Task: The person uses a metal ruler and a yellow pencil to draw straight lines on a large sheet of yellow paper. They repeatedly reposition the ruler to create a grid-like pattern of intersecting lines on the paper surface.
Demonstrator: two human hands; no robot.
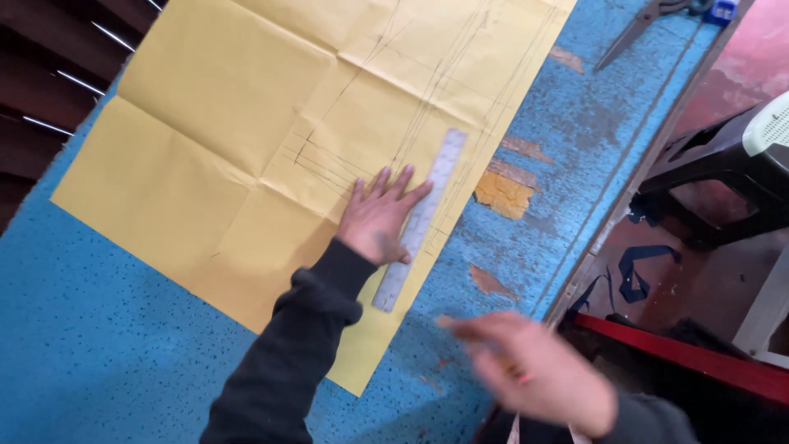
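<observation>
Left hand (pixel 380 215) is pressed flat, fingers spread wide, half on the yellow paper and half on the clear ruler (pixel 420 219), pinning it in place, while the right hand (pixel 534 370) hovers blurred over the near edge of the table, one finger stretched out, and whether it grips anything I cannot tell, though something thin and pale seems to show at the fingers. Now the layout: a worn blue table (pixel 99 345), speckled and chipped through to brown in patches, carries a big creased sheet of yellow paper (pixel 222 123) that fills most of the top. Pencil lines (pixel 427 90) run in long near-parallel strokes down the sheet, and the ruler lies along them, its far end up among the lines, its near end close to the paper's lower edge. Looks to me like the ruling stage, straightedge set and held. What comes next, I would judge, asks for steady pressure from that flat palm so the ruler does not slide. Far off at the table's top corner lie scissors (pixel 633 31), untouched, and beside the table stands a dark plastic stool (pixel 723 156).
</observation>
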